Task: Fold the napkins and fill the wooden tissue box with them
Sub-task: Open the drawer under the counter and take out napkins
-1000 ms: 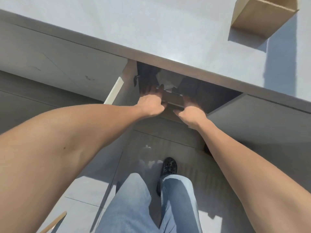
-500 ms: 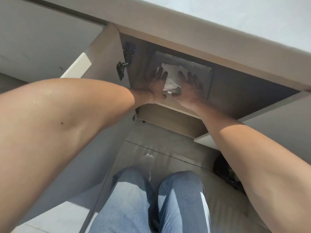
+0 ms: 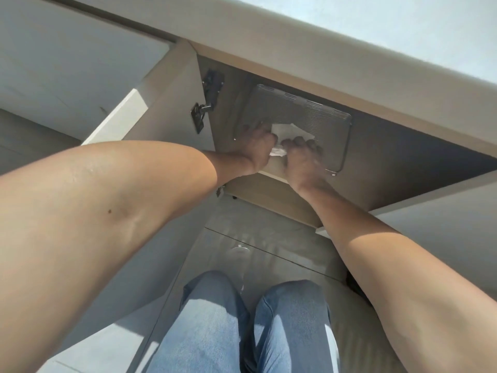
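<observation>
White napkins lie in a grey perforated tray inside the open cabinet under the counter. Both of my arms reach into the cabinet. My left hand grips the left side of the napkins with curled fingers. My right hand curls its fingers over their right side, and crumpled paper shows between the two hands. The lower part of the napkins is hidden by my hands. No wooden tissue box is in view.
The cabinet door stands open to the left, with a black hinge on its inner side. The counter edge overhangs the opening. A second door is at the right. My knees in jeans are above the tiled floor.
My fingers lay spread flat over the napkins half a second ago; now both hands have curled round them. A second ago I stood higher and have since crouched closer to the cabinet.
</observation>
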